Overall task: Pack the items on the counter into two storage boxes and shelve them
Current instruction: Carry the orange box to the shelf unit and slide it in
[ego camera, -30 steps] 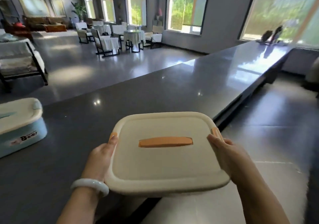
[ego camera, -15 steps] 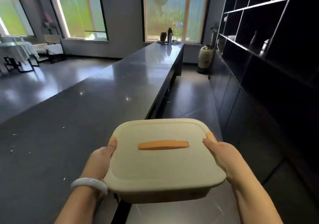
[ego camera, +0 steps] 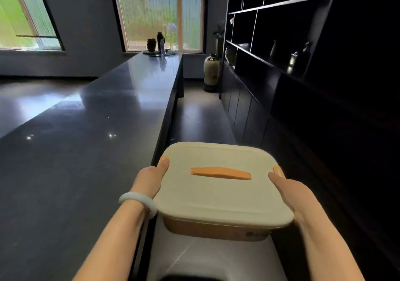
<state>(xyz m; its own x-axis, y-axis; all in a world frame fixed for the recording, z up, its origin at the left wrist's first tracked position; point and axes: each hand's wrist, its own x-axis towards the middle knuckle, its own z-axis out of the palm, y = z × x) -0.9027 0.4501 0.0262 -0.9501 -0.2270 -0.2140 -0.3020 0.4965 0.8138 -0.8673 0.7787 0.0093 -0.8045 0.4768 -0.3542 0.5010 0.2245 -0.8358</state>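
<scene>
A storage box (ego camera: 218,196) with a cream lid, an orange handle and an orange base hangs in the air past the counter's edge, over the aisle floor. My left hand (ego camera: 149,181) grips its left side, thumb on the lid's corner. My right hand (ego camera: 290,192) grips its right side beside an orange clip. The fingers under the box are hidden. The dark counter (ego camera: 86,142) stretches away on the left. A dark shelf unit (ego camera: 303,68) with open compartments rises on the right.
Low cabinet doors (ego camera: 244,116) run under the shelves along the narrow aisle. A large pale vase (ego camera: 211,72) stands on the floor at the aisle's far end. Bottles and a jar (ego camera: 159,44) sit on the counter's far end. Small objects stand in some shelf compartments.
The view has swung right from the counter toward the shelves. The box, held in both hands, has moved off the counter and over the aisle. The blue box has left the view.
</scene>
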